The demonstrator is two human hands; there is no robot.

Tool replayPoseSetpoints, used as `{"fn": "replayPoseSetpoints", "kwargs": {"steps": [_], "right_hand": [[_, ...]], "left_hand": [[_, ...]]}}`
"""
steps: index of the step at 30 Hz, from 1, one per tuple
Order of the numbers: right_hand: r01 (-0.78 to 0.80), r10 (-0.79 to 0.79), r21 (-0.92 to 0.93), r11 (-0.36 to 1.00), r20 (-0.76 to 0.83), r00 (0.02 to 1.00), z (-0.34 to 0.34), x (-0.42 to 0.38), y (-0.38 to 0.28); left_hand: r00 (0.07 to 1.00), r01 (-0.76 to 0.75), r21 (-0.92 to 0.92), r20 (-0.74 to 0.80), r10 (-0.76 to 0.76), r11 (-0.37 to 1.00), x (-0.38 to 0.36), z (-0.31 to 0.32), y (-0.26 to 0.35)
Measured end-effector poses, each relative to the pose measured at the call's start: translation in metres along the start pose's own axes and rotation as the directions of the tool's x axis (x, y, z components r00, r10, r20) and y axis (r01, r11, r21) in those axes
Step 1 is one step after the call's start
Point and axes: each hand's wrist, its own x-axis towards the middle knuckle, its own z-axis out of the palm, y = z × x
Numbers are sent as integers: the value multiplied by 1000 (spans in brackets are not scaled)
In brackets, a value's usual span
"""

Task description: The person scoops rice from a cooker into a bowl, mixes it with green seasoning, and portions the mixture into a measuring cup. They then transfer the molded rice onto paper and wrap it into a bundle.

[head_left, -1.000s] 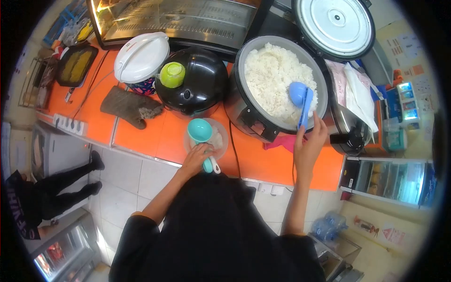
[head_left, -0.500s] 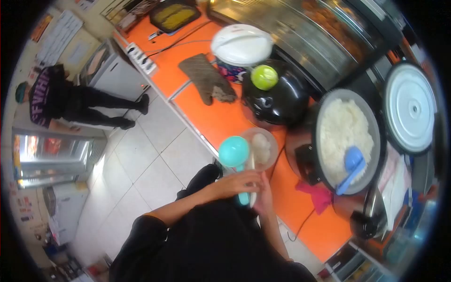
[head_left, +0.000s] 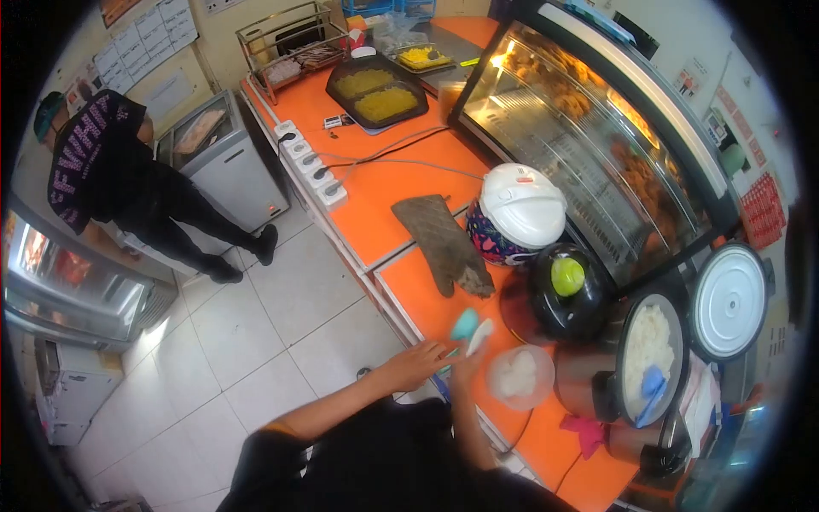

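My left hand (head_left: 414, 367) is closed around the handle of a turquoise ladle (head_left: 465, 324), its bowl pointing away from me. Close beside it, my right hand (head_left: 465, 369) is blurred, with its fingers around a white rice paddle (head_left: 480, 337). Both utensils are held side by side above the counter's near edge. Just right of my hands stands a clear plastic bowl (head_left: 546, 388) with white rice in it. Farther right, an open rice cooker (head_left: 580, 384) is full of rice (head_left: 647, 350), and a blue scoop (head_left: 653, 386) lies on top.
A brown oven mitt (head_left: 435, 239), a white-lidded cooker (head_left: 522, 205) and a black pot (head_left: 554, 299) with a green lid knob stand on the orange counter (head_left: 367, 209). Behind them is a glass food warmer (head_left: 589, 136). A power strip (head_left: 311, 166) lines the edge. Another person (head_left: 102, 162) stands left.
My view has swung, bringing more of the counter and warmer into sight. The ladle and paddle have moved from in front of the bowl to its left and turned, the ladle's bowl now edge-on.
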Motion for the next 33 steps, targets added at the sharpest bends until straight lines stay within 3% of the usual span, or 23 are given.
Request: {"fn": "replayPoseSetpoints", "kwargs": {"steps": [1, 2, 3, 4, 5, 7, 8, 10, 12, 14, 15, 17, 18, 19, 20, 21, 23, 25, 26, 27, 30, 31, 33], "right_hand": [[317, -389, -422, 849, -96, 916, -1, 19, 62], [312, -387, -421, 852, -104, 916, -1, 26, 76], [366, -524, -542, 756, -167, 835, 4, 35, 85], [392, -652, -659, 642, -202, 731, 8, 41, 89], [392, -653, -658, 643, -203, 730, 10, 44, 89], [-40, -343, -638, 769, -464, 817, 10, 46, 92], [-42, -343, -635, 771, -471, 813, 8, 51, 97], [-231, -294, -732, 641, -512, 807, 1, 58, 109], [-301, -250, -741, 600, -531, 809, -3, 59, 108], [-186, -513, -850, 493, -457, 726, 6, 53, 109], [-200, -509, -841, 503, -475, 718, 29, 49, 77], [-81, -601, -918, 389, -319, 732, 92, 41, -9], [-96, -598, -913, 397, -337, 727, 122, 51, -26], [27, -547, -842, 539, -326, 771, 155, 65, -39], [146, -509, -732, 666, -302, 806, 188, 88, -46], [191, -403, -484, 854, -383, 831, 223, 121, -42], [265, -454, -492, 829, -318, 832, 313, 197, -106], [416, -457, -205, 886, -228, 860, 393, 281, -157], [486, -513, -191, 853, -132, 848, 425, 326, -182], [595, -627, -227, 771, -108, 771, 458, 375, -205], [596, -648, -386, 704, -5, 762, 525, 510, -274], [604, -689, -452, 657, -33, 724, 540, 567, -275], [599, -730, -519, 609, -73, 679, 554, 654, -274]], "left_hand": [[1000, -5, -4, 0, 5, 1000, -13, -4, -5], [996, 83, -213, 8, -84, 974, -27, -8, -10], [985, 169, -407, 34, -170, 898, -40, -14, -17], [985, 166, -401, 35, -167, 901, -51, -24, -25], [974, 227, -459, 111, -198, 859, -61, -34, -31], [941, 323, -474, 251, -226, 819, -82, -21, -60], [942, 318, -471, 252, -220, 823, -84, -21, -73], [951, 258, -477, 277, -135, 840, -82, -29, -105], [949, 248, -502, 299, -103, 829, -68, -53, -133], [956, 210, -540, 287, -56, 815, -53, -68, -173], [954, 201, -532, 297, -42, 822, -49, -71, -197], [987, 126, -532, 154, -50, 837, -40, -75, -245], [986, 118, -527, 163, -36, 841, -33, -86, -270], [974, 187, -547, 211, -82, 816, -26, -105, -294], [959, 250, -559, 255, -123, 791, -16, -126, -319], [940, 296, -556, 315, -132, 777, -5, -145, -346], [938, 301, -500, 306, -159, 812, 6, -175, -397], [952, 301, -455, 194, -236, 838, 8, -210, -442], [952, 301, -462, 203, -231, 834, 10, -230, -461], [943, 334, -453, 154, -296, 827, 13, -252, -480], [899, 421, -452, 93, -428, 786, 14, -303, -524], [858, 487, -453, 87, -507, 747, 13, -315, -537], [846, 511, -435, 102, -523, 742, 11, -329, -566]]}}
